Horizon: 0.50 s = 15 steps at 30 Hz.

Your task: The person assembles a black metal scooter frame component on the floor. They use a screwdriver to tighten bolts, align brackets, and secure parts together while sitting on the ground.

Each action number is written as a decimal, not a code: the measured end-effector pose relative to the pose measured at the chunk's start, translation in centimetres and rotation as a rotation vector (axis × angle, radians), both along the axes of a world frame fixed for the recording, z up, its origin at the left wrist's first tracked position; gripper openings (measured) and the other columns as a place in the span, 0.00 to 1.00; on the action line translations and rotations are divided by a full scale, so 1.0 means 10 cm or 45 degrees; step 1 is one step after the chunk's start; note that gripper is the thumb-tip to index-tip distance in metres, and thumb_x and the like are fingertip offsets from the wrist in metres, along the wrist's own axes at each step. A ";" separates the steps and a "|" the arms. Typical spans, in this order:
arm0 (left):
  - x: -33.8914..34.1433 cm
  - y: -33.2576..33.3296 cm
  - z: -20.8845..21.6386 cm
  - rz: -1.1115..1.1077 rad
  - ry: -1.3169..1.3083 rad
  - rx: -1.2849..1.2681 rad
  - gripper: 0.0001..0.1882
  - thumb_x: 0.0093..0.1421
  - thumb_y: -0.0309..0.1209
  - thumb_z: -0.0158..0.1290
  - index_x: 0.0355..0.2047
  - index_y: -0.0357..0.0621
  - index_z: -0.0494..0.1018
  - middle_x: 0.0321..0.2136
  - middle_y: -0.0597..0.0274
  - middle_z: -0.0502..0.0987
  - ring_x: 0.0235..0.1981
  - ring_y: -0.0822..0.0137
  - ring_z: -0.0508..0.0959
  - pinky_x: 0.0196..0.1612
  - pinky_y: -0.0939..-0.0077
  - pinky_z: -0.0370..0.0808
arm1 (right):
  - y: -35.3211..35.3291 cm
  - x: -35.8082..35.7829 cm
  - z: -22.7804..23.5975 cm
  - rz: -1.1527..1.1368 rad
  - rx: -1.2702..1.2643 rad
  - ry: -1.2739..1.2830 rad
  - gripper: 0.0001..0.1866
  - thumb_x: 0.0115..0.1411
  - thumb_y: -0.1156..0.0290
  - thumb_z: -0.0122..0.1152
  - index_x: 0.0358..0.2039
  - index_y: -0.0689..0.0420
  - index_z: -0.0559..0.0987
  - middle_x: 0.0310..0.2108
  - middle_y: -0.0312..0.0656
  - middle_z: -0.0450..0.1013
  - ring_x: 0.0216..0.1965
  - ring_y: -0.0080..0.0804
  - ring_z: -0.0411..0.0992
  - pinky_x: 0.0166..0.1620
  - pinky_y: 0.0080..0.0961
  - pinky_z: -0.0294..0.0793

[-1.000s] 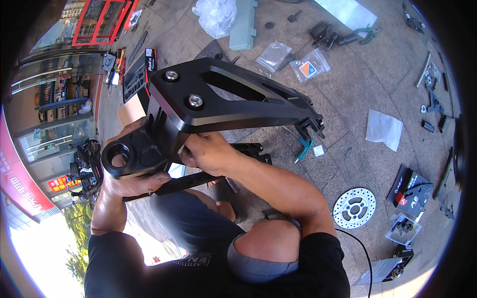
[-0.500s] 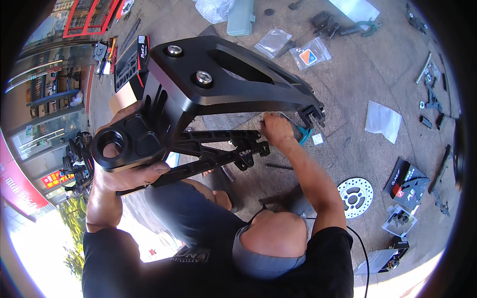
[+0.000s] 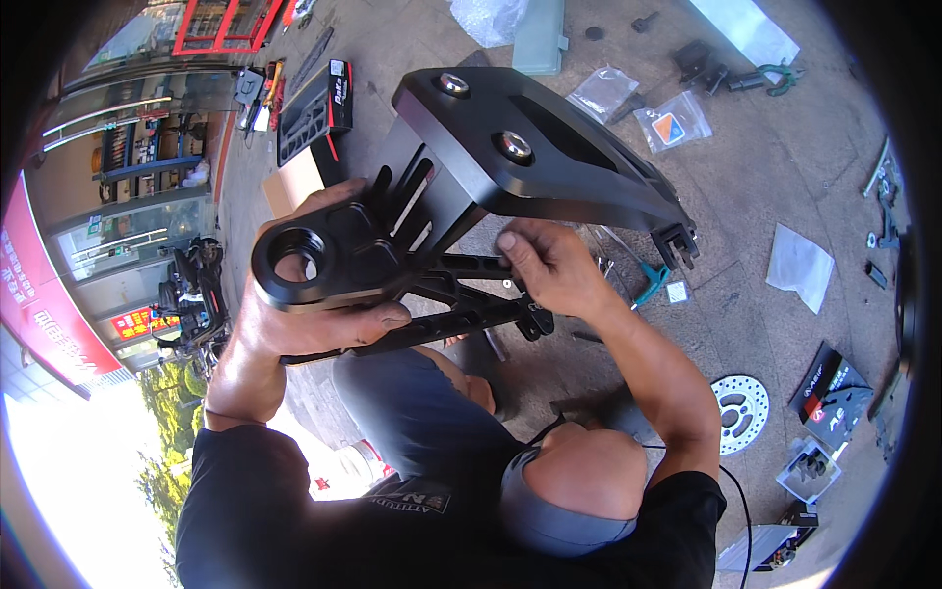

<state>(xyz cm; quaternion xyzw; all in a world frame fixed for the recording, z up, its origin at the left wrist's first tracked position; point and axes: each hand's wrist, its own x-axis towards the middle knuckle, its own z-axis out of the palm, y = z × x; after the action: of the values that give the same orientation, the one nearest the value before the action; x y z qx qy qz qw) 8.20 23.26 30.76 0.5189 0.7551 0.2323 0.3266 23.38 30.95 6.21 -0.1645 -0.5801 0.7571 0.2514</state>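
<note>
The left hand (image 3: 314,334) wrapped its grip round the ringed end (image 3: 353,236) of a black frame (image 3: 461,182) above paving (image 3: 687,344); steadiness there likely helped the right hand (image 3: 559,270), curled (hold unclear) beside the lattice arm (image 3: 471,318).

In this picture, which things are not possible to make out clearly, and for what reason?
All in the head view:
Left hand: partly hidden by the black frame.
Right hand: covers whatever its fingertips touch.
Disc with holes: left side hidden by the right arm.
Dark pieces in the clear box: too small.
Red rack: cut off by the top edge.
</note>
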 end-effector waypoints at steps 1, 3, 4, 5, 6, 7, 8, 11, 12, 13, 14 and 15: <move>0.02 0.00 -0.01 0.009 -0.020 0.011 0.46 0.34 0.32 0.74 0.52 0.26 0.66 0.33 0.60 0.81 0.36 0.74 0.78 0.50 0.74 0.70 | -0.06 -0.12 0.19 0.070 -0.281 0.201 0.20 0.66 0.56 0.48 0.30 0.63 0.76 0.19 0.40 0.71 0.22 0.30 0.68 0.28 0.29 0.68; 0.06 0.00 -0.01 0.035 -0.024 -0.013 0.46 0.34 0.32 0.73 0.53 0.26 0.65 0.33 0.59 0.81 0.38 0.73 0.78 0.52 0.73 0.70 | -0.11 -0.27 0.48 0.301 -0.522 0.442 0.27 0.68 0.49 0.40 0.28 0.61 0.75 0.19 0.34 0.68 0.23 0.22 0.65 0.28 0.21 0.65; 0.08 0.00 0.00 0.009 0.007 -0.025 0.46 0.34 0.32 0.73 0.53 0.26 0.65 0.33 0.59 0.81 0.39 0.73 0.78 0.52 0.72 0.69 | -0.15 -0.34 0.60 0.268 -0.489 0.605 0.28 0.68 0.48 0.40 0.30 0.61 0.75 0.21 0.33 0.68 0.25 0.18 0.64 0.29 0.19 0.65; 0.10 -0.01 0.00 -0.009 0.036 -0.023 0.46 0.34 0.32 0.73 0.53 0.26 0.65 0.33 0.59 0.81 0.39 0.73 0.78 0.53 0.72 0.69 | -0.16 -0.35 0.68 0.288 -0.541 0.620 0.26 0.69 0.49 0.40 0.31 0.60 0.75 0.21 0.32 0.68 0.25 0.18 0.63 0.29 0.19 0.65; 0.12 -0.02 0.01 0.068 -0.060 -0.048 0.46 0.34 0.32 0.73 0.53 0.26 0.65 0.37 0.57 0.80 0.42 0.72 0.77 0.53 0.70 0.69 | -0.18 -0.36 0.74 0.315 -0.580 0.638 0.25 0.69 0.50 0.41 0.33 0.60 0.75 0.21 0.31 0.68 0.26 0.17 0.63 0.30 0.20 0.65; 0.12 -0.02 0.02 0.063 -0.011 -0.050 0.46 0.34 0.32 0.73 0.53 0.27 0.65 0.40 0.56 0.79 0.43 0.70 0.77 0.53 0.70 0.69 | -0.19 -0.35 0.77 0.320 -0.694 0.724 0.23 0.69 0.52 0.43 0.32 0.60 0.75 0.21 0.30 0.67 0.24 0.16 0.62 0.27 0.19 0.63; 0.13 -0.03 0.03 0.062 0.036 -0.057 0.46 0.34 0.32 0.73 0.53 0.28 0.65 0.43 0.54 0.78 0.44 0.69 0.77 0.54 0.70 0.69 | -0.20 -0.35 0.79 0.305 -0.723 0.669 0.20 0.69 0.54 0.45 0.32 0.59 0.75 0.20 0.29 0.66 0.22 0.15 0.61 0.24 0.18 0.61; 0.11 -0.02 0.05 -0.006 0.103 -0.041 0.46 0.32 0.33 0.74 0.53 0.31 0.66 0.45 0.52 0.77 0.45 0.65 0.77 0.52 0.69 0.71 | -0.23 -0.38 0.81 0.446 -1.028 0.691 0.19 0.68 0.56 0.48 0.26 0.57 0.72 0.16 0.30 0.63 0.17 0.14 0.57 0.20 0.18 0.55; 0.10 -0.01 0.06 -0.037 0.126 -0.033 0.46 0.32 0.34 0.74 0.53 0.32 0.67 0.45 0.52 0.77 0.46 0.65 0.77 0.52 0.69 0.71 | -0.25 -0.39 0.82 0.454 -1.099 0.679 0.19 0.67 0.57 0.48 0.26 0.57 0.71 0.16 0.30 0.62 0.16 0.15 0.56 0.19 0.18 0.54; 0.11 -0.02 0.07 -0.041 0.168 -0.050 0.44 0.33 0.35 0.73 0.52 0.32 0.68 0.44 0.50 0.78 0.45 0.64 0.78 0.51 0.69 0.72 | -0.26 -0.40 0.84 0.454 -1.177 0.618 0.18 0.67 0.57 0.49 0.25 0.57 0.71 0.15 0.30 0.61 0.15 0.15 0.55 0.18 0.18 0.52; 0.11 -0.01 0.08 -0.064 0.196 -0.063 0.44 0.33 0.36 0.73 0.51 0.32 0.68 0.44 0.50 0.78 0.45 0.64 0.78 0.51 0.69 0.72 | -0.28 -0.41 0.85 0.429 -1.213 0.654 0.17 0.67 0.59 0.49 0.25 0.57 0.71 0.15 0.31 0.61 0.15 0.16 0.55 0.19 0.18 0.53; 0.11 0.00 0.10 -0.097 0.241 -0.085 0.43 0.34 0.36 0.73 0.51 0.32 0.69 0.43 0.49 0.78 0.45 0.64 0.79 0.51 0.69 0.72 | -0.30 -0.42 0.88 0.398 -1.260 0.638 0.16 0.67 0.60 0.48 0.26 0.57 0.71 0.15 0.31 0.60 0.15 0.16 0.55 0.19 0.18 0.53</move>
<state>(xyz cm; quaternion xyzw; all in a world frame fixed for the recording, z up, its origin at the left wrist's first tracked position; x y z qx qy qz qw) 9.30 23.22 31.74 0.5556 0.7696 0.1444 0.2796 19.22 27.93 15.01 0.0097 -0.0968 0.9824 0.1594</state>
